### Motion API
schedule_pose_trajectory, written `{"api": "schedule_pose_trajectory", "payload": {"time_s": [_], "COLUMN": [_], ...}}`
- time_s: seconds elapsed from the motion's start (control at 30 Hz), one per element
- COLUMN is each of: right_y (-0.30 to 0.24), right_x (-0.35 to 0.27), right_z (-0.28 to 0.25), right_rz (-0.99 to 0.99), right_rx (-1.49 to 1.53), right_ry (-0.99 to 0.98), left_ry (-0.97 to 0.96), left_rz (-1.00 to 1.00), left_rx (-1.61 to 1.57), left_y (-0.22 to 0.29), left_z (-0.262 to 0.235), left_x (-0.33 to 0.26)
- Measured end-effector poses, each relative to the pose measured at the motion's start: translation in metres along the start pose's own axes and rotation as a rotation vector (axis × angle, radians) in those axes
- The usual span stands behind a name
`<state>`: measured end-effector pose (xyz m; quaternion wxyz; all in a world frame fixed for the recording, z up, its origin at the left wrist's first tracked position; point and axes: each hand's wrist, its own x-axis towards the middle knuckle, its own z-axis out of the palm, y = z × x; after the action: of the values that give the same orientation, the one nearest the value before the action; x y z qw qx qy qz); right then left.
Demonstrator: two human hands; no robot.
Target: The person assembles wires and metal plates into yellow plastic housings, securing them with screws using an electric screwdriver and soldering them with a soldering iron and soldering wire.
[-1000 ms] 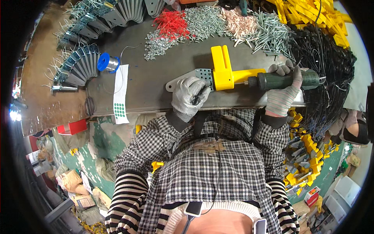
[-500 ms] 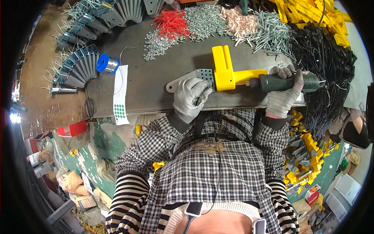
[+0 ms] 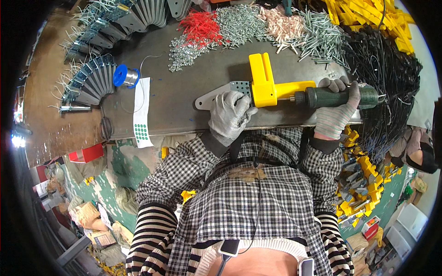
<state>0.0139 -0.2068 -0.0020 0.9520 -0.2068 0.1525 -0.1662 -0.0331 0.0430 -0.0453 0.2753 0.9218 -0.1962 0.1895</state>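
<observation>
A spool of wire [image 3: 125, 76] is noted at the bench's left. The grey metal bracket [image 3: 216, 95] is pressed flat under the gloved left hand [image 3: 230, 115], fingers bent over it. The yellow plastic part [image 3: 267, 85] lies just right, touching the bracket. The green electric screwdriver [image 3: 338, 97] is gripped firmly by the right hand [image 3: 335, 112], its tip entering the part.
</observation>
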Motion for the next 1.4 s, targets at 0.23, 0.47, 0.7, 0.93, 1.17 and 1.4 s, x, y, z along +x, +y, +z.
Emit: {"api": "schedule_pose_trajectory", "payload": {"time_s": [0.23,0.47,0.7,0.93,1.17,1.4], "right_y": [-0.002,0.003,0.001,-0.115,-0.211,-0.175], "right_x": [-0.004,-0.008,-0.007,0.024,0.160,0.099], "right_z": [0.004,-0.001,0.001,0.097,0.061,0.039], "right_rz": [-0.052,-0.011,0.001,-0.575,-0.901,-0.990], "right_rx": [-0.045,0.104,0.172,-0.966,-2.293,-2.663], "right_ry": [-0.122,-0.157,-0.284,-0.436,0.147,-0.230], "left_ry": [0.027,0.056,0.094,-0.246,-0.312,-0.213], "left_rz": [-0.010,-0.021,-0.021,-0.071,0.098,0.173], "left_rx": [-0.054,-0.146,-0.188,0.182,0.300,-0.008], "left_y": [0.007,0.010,0.010,-0.013,-0.024,-0.026], "left_z": [-0.001,-0.001,0.001,-0.058,-0.063,-0.077], "left_x": [0.008,0.009,0.009,0.028,0.012,0.021]}}
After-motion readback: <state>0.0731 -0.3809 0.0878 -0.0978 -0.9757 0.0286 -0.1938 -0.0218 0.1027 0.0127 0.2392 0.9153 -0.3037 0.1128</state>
